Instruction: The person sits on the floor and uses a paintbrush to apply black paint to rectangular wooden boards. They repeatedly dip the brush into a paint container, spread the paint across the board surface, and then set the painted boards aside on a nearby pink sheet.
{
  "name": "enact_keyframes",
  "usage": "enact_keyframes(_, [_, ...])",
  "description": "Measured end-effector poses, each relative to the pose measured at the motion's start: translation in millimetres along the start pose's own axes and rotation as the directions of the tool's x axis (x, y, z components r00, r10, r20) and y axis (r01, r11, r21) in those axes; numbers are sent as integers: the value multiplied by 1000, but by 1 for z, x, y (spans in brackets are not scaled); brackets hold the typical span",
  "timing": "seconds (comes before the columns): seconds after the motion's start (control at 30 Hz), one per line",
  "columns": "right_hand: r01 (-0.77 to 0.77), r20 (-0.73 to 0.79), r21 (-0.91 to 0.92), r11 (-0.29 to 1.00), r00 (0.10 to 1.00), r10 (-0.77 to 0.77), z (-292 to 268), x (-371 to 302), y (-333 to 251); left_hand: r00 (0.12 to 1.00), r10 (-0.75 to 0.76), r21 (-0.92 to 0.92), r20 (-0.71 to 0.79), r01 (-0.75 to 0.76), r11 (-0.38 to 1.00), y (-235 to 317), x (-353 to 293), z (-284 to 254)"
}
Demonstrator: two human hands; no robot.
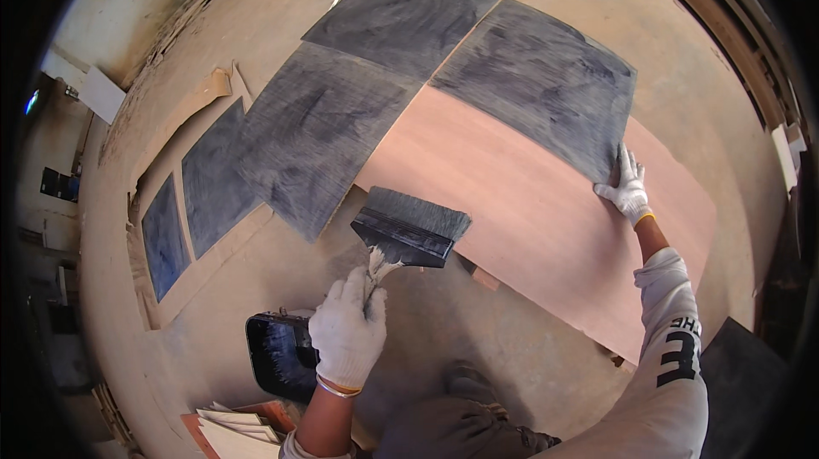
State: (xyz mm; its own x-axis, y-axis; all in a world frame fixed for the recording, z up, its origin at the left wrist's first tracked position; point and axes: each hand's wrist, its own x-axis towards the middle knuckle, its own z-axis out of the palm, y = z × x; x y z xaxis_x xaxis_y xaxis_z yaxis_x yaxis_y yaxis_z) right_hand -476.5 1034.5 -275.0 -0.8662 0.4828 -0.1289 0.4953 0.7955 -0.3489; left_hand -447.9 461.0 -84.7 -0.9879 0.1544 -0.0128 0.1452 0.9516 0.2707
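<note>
My left hand [348,329], in a white knit glove, is closed round the pale handle of a wide flat brush [408,235]. The bristles are dark and point away from me, held above the floor just short of the pink sheet's edge. My right hand [629,189], gloved too, lies with fingers spread at the near right corner of a dark-coated panel [546,79]. That panel rests on a pinkish bare sheet [512,194]. Beside it lie two more dark panels, one far left [401,20] and one nearer left [324,122], all streaked with brush marks.
A black tub [277,357] with dark residue stands by my left forearm. Two smaller dark panels [217,173] lie on brown board at the left. Offcut boards [239,433] are stacked at the lower left. Another dark sheet [742,391] sits at the lower right.
</note>
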Motion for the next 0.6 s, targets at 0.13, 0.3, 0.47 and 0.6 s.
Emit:
enact_keyframes(0.13, [-41,15,-13,999,999,41,-3,0,-1,1000,-12,-11,8,12,1000,0,-2,-3])
enact_keyframes(0.3, [81,-191,3,997,978,-79,21,-45,-16,995,36,-12,-88,-37,999,-31,-22,-1])
enact_keyframes(0.47, [171,-236,-126,977,952,-196,54,-182,-60,993,-31,-134,-115,15,991,-46,-46,-9])
enact_keyframes(0.6, [195,-83,-146,970,974,-209,43,-205,-82,989,-111,-207,-95,89,974,-61,-70,-12])
